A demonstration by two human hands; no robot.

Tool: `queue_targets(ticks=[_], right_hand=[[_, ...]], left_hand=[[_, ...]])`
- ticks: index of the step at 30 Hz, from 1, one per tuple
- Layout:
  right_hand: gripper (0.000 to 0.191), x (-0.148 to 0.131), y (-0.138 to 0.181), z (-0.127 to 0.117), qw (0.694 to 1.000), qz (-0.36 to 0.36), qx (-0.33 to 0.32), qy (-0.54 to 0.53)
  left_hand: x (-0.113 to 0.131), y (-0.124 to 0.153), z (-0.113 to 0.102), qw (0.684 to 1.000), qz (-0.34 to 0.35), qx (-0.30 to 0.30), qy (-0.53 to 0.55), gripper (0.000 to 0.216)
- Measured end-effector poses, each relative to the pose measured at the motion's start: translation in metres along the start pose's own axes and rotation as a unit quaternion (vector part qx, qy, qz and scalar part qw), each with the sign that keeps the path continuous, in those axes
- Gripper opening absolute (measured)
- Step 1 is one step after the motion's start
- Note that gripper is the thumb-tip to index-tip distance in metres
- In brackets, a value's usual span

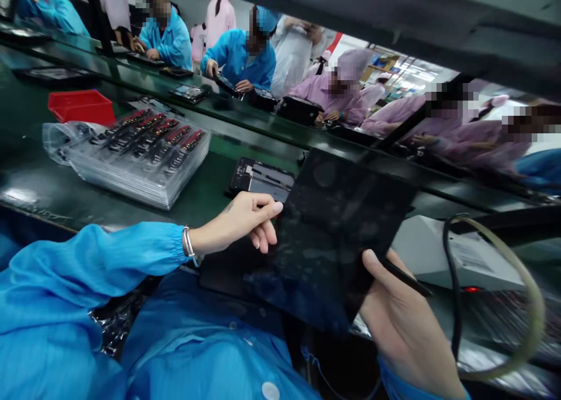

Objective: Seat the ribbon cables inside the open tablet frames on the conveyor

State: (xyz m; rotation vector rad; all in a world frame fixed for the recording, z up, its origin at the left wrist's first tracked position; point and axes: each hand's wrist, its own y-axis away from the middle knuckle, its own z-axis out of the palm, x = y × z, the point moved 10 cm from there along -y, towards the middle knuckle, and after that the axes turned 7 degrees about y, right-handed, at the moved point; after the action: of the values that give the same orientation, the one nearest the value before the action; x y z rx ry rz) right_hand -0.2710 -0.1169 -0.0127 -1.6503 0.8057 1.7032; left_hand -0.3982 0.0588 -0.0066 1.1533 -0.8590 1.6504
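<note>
My right hand [401,312] grips a dark, glossy tablet-sized panel [333,236] by its right edge, thumb on the face. The panel is tilted above my lap, with smudges and pale spots on its surface. A thin black stick-like tool [407,278] lies between the fingers of that same hand. At the panel's left edge is my left hand [249,217], thumb and forefinger pressed together and the other fingers curled. Whatever is in that pinch is too small to make out. Just behind, an opened tablet-like device [263,178] lies on the green bench.
Stacked clear plastic trays [144,154] of small electronic parts stand left on the bench [219,160]. Behind them is a red bin [81,106]. A white box [460,251] and a looped cable [532,289] occupy the right. Co-workers sit across the line; a dark beam [394,31] crosses overhead.
</note>
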Motion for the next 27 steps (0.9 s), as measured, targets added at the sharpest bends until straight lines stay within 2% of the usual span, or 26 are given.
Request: queue_targets(ticks=[3,9,19,23,27], right_hand=[[0.031,0.016,-0.003,0.001,0.998,0.065,0.009,-0.024],[0.036,0.033,-0.007,0.001,0.992,0.114,0.020,-0.046],[0.039,0.041,-0.006,0.001,0.988,0.145,0.011,-0.055],[0.040,0.044,-0.004,-0.001,0.983,0.164,0.029,-0.072],[0.042,0.040,-0.002,0.000,0.985,0.152,0.038,-0.073]], left_hand=[[-0.018,-0.001,-0.010,0.998,-0.048,0.025,0.021,0.042],[-0.035,-0.004,-0.019,0.994,-0.094,0.046,0.013,0.035],[-0.038,-0.005,-0.021,0.993,-0.105,0.054,0.009,0.037],[-0.038,-0.005,-0.020,0.993,-0.107,0.055,0.001,0.035],[-0.036,-0.006,-0.019,0.993,-0.109,0.051,-0.014,0.034]])
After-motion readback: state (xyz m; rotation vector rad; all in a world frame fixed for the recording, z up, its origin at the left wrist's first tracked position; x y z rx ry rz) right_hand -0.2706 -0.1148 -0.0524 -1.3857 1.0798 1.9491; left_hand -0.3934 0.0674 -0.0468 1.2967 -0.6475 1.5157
